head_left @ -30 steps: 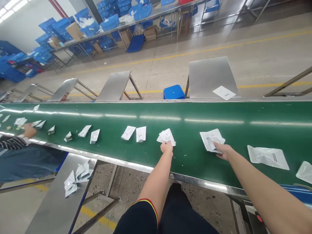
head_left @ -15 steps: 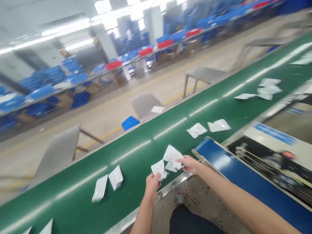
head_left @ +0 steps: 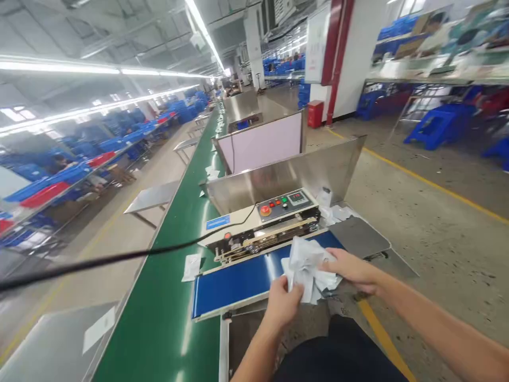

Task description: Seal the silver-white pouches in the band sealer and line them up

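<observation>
Both of my hands hold a loose bunch of white packets (head_left: pixel 305 265) above the near edge of a blue belt (head_left: pixel 238 284). My left hand (head_left: pixel 285 301) pinches the bunch at its lower left, fingers closed. On the right side, my right hand (head_left: pixel 352 268) grips it with the thumb on top. Behind the belt stands a sealing machine with a control panel (head_left: pixel 284 204), a red knob and a lit display. More white packets (head_left: pixel 338 213) lie at the machine's far right end. A single packet (head_left: pixel 191 267) rests on the green conveyor (head_left: pixel 159 302).
A black cable (head_left: pixel 167 248) crosses the view from the left to the machine. Metal partitions (head_left: pixel 286 175) stand behind the machine. A grey side table (head_left: pixel 153 196) adjoins the conveyor's left side. Blue stools (head_left: pixel 439 124) and a red pillar pipe (head_left: pixel 338 63) are farther right.
The view has turned right, towards the sealing machine. My hands have moved from above the green conveyor to the blue belt, and the packets are now gathered into one bunch.
</observation>
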### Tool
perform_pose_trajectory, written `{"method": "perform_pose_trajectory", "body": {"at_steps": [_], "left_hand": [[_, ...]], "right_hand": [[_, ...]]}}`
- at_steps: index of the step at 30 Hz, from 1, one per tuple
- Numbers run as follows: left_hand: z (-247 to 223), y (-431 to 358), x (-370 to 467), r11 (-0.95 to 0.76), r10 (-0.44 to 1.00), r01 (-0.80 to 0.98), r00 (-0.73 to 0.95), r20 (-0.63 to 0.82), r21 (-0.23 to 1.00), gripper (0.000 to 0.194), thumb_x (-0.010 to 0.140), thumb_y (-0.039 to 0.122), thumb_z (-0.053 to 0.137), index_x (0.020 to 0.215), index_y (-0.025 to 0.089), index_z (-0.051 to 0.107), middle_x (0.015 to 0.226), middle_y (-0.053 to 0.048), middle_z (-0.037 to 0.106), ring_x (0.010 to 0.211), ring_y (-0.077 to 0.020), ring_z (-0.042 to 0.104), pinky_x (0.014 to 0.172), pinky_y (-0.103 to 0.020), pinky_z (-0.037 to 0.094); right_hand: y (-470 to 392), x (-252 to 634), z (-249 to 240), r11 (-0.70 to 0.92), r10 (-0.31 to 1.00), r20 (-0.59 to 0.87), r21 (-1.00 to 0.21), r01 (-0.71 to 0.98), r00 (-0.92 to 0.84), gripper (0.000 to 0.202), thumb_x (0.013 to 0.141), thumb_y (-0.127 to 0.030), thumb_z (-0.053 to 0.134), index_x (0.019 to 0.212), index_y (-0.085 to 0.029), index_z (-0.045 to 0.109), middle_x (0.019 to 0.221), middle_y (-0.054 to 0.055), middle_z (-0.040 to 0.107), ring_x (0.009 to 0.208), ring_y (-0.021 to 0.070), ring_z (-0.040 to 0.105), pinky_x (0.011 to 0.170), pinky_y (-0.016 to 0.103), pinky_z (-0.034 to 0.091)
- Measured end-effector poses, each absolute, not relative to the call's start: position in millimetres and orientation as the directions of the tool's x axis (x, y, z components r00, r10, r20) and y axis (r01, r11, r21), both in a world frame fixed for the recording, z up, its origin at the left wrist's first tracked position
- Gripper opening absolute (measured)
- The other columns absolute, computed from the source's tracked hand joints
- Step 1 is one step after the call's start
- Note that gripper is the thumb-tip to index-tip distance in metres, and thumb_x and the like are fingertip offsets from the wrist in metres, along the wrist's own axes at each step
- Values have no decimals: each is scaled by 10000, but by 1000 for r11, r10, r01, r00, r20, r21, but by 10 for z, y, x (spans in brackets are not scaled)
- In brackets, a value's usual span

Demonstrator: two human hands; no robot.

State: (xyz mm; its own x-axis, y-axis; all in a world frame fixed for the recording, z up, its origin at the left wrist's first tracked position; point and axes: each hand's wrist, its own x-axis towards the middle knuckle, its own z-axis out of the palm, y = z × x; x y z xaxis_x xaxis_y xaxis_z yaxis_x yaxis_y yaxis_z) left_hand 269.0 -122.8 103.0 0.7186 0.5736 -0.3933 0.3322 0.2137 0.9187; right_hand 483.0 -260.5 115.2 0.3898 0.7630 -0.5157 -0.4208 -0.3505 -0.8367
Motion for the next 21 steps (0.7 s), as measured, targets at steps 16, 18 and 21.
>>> {"method": "perform_pose_trajectory", "body": {"at_steps": [16,18,21], "left_hand": [[497,-1391,6792,-235,719,731,574,-391,641,226,995,331,771,1087,126,793,1231,-312,796,1281,-426,746,1096,-438,525],[436,-1381,6797,-212,695,798,529,-487,563,337,976,394,807,1148,104,793,1265,-323,790,1307,-432,740,1107,-438,529],[502,-1394,6776,-352,641,858,512,-571,374,489,1027,484,720,1272,65,772,1364,-331,760,1328,-422,730,1100,-436,541]], "right_hand": [[-2284,8245,57,-518,530,-598,-790,-328,602,369,928,-380,932,1091,-182,666,938,88,778,884,233,768,764,310,658],[-2240,8268,-107,-669,506,-657,-708,-227,558,378,912,-445,935,1002,-178,682,868,99,755,876,280,779,762,350,657],[-2249,8373,-234,-810,477,-668,-586,-9,571,403,929,-532,882,944,-166,715,884,165,752,996,393,793,877,450,648]]}}
